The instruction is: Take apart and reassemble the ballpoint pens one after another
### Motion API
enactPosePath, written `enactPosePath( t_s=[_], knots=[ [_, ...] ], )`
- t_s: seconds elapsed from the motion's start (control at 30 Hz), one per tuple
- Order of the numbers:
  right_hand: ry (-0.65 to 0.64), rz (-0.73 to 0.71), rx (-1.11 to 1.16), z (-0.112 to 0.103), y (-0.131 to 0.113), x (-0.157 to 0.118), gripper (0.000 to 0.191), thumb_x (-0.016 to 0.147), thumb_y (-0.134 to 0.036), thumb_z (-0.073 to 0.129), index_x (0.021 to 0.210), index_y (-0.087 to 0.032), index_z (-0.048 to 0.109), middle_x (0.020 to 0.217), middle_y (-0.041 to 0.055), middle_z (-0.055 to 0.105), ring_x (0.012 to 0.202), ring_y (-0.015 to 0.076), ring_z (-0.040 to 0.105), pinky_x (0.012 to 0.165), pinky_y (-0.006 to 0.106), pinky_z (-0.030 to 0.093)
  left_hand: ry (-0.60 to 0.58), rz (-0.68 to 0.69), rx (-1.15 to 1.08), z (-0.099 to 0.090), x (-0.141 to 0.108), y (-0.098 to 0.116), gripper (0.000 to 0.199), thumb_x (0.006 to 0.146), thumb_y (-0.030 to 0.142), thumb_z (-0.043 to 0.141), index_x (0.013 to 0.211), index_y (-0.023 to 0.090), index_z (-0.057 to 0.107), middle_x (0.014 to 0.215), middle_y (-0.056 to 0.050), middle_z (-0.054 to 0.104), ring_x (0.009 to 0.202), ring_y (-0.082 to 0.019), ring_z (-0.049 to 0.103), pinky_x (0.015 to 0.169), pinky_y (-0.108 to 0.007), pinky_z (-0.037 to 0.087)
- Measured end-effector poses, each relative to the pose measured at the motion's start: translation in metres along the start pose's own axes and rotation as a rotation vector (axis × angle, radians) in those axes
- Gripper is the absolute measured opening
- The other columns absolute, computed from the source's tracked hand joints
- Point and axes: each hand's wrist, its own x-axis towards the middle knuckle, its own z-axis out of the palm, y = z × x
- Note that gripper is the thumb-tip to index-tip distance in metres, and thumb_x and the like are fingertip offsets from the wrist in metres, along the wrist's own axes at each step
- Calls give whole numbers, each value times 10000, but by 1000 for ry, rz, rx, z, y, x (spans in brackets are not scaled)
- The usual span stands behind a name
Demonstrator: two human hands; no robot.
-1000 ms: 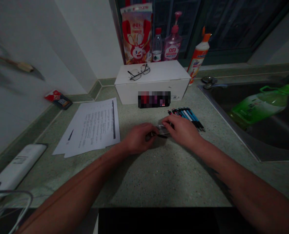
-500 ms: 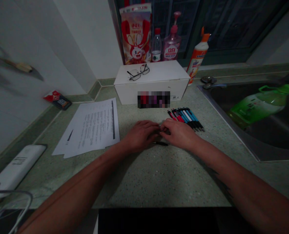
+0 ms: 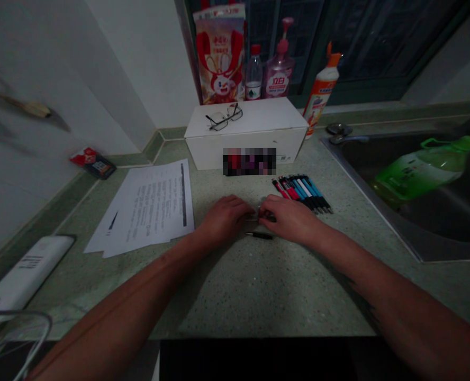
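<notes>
Both my hands rest on the speckled green countertop (image 3: 259, 286), fingertips meeting at the middle. My left hand (image 3: 224, 218) and my right hand (image 3: 288, 218) pinch a small silver piece (image 3: 255, 215), mostly hidden by my fingers. Just below them lies a slim black pen part (image 3: 259, 235), touched by neither hand. Beyond my right hand, a row of several pens (image 3: 301, 194) with red, blue and white barrels lies side by side. A stack of printed papers (image 3: 147, 209) lies left of my left hand.
A white box (image 3: 246, 143) carries eyeglasses (image 3: 224, 117). Behind it stand a bagged product, bottles and a pump dispenser. A steel sink (image 3: 401, 211) with a green bottle (image 3: 419, 172) lies right. A white device (image 3: 26, 272) and cable sit front left.
The black pen part no longer sits at my left fingers and now lies apart on the counter below my hands. My hands have drawn closer around the small silver piece.
</notes>
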Motion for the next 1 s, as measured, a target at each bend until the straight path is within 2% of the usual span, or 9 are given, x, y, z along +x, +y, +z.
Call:
enactPosePath(
  t_s=[0.37,0.67,1.0],
  knots=[
    [44,-12,-48,0,1,-1,85,940,-241,613,935,-224,696,1040,60,705,875,206,672,666,313,424,-17,-102,-4,-3,1,5,181,955,130,590,1023,205,740,997,-85,732,997,-263,635,919,-437,531],
    [28,4,-133,-1,1,0,118,929,-225,580,916,-208,695,1011,68,698,794,193,662,608,314,380,-55,-171,62,-7,2,5,146,966,185,566,900,184,696,937,-98,661,973,-278,589,906,-443,515],
    [83,25,-171,1,6,0,144,952,-253,556,925,-195,685,1003,88,699,772,200,649,613,324,390,65,-237,17,4,-1,-6,138,969,144,532,918,207,643,936,-95,688,899,-265,606,841,-441,531]
  ],
)
